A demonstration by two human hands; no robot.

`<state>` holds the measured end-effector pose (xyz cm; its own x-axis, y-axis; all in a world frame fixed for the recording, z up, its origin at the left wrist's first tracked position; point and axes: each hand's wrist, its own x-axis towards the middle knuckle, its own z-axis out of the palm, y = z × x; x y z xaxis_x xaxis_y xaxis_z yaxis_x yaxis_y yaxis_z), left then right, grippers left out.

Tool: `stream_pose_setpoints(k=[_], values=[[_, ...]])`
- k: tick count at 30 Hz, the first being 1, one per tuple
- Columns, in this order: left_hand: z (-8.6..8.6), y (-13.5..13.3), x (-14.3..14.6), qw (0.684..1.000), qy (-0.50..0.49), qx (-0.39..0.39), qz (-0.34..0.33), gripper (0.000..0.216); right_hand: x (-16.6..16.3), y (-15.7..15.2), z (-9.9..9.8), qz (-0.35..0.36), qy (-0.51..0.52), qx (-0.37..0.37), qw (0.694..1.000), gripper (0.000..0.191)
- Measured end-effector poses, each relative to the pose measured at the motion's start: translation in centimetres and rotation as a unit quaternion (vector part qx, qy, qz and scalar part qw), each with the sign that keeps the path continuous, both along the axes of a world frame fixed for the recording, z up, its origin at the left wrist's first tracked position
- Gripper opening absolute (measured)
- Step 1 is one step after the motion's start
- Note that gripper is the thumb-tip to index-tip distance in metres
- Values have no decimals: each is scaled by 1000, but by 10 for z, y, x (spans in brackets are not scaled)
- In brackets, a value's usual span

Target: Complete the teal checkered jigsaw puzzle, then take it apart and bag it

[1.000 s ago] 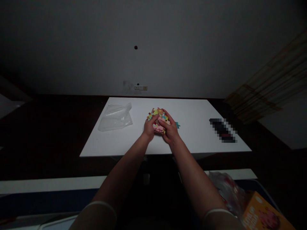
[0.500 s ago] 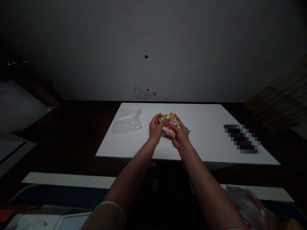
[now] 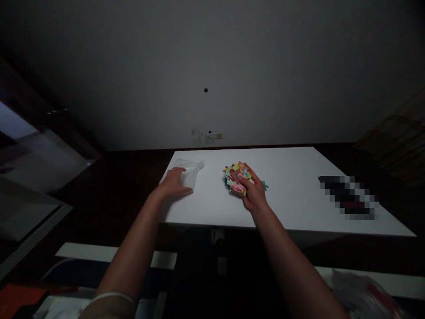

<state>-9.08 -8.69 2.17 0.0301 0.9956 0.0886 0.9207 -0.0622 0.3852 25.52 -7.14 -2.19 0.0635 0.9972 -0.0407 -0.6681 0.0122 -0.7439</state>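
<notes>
A stack of colourful jigsaw puzzle pieces (image 3: 236,177) is gripped in my right hand (image 3: 253,188), thumb on top, above the middle of the white table (image 3: 215,208). Pink, yellow, teal and brown show on the pieces. A teal piece (image 3: 265,185) sticks out beyond the right side of that hand. On the left part of the table lies a clear plastic bag (image 3: 191,175). My left hand (image 3: 172,182) is over the bag with its fingers spread, covering part of it; whether it touches the plastic is hard to tell.
A blurred-out dark item (image 3: 347,197) lies on the table's right side. A wall (image 3: 265,88) with a socket strip (image 3: 213,136) rises behind the table. Below right is a clear bag with something red in it (image 3: 372,292); an orange item (image 3: 20,299) is at lower left.
My left hand has let go of the puzzle pieces and moved left to the plastic bag. My right hand keeps hold of the stack. The view has shifted slightly.
</notes>
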Motion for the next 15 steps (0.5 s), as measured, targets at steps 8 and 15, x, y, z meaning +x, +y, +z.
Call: stream_pose_setpoints(k=[8,15], values=[[-8,-25,-26,973,-219,40,56,22,-1,-2,-1,24,-3,14,1000,83],[4,-7,-20,902,-384,151,124,37,-2,-3,1,14,2,17,1000,82]])
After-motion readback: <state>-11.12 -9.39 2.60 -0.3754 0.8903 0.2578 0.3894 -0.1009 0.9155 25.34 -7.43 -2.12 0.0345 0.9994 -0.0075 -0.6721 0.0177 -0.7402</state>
